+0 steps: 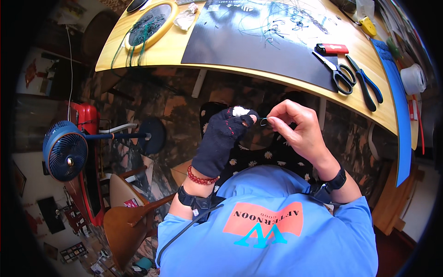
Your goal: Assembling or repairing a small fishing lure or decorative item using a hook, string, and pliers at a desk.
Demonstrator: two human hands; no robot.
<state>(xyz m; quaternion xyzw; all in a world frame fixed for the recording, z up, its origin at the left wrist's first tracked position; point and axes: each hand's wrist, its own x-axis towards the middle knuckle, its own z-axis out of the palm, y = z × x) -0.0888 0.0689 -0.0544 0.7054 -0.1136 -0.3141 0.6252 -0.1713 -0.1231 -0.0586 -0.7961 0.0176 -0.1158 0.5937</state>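
Above my lap, both hands are close together with a thin teal thread point(263, 121) between them; a small loop shows in it. My left hand point(224, 129), in a dark fingerless glove with a white patch at the fingers, is closed at one end of the thread. Bare and turned inward, my right hand point(299, 125) pinches the other end between thumb and forefinger. Whether anything else is inside the left fingers is hidden.
On the table ahead lie black scissors point(344, 77), dark pliers point(367, 85), a red lighter point(332, 48), loose threads point(277, 30) on a dark mat point(221, 46), and a yellow round frame point(173, 18). A blue fan point(67, 150) stands left, beside a wooden chair point(122, 231).
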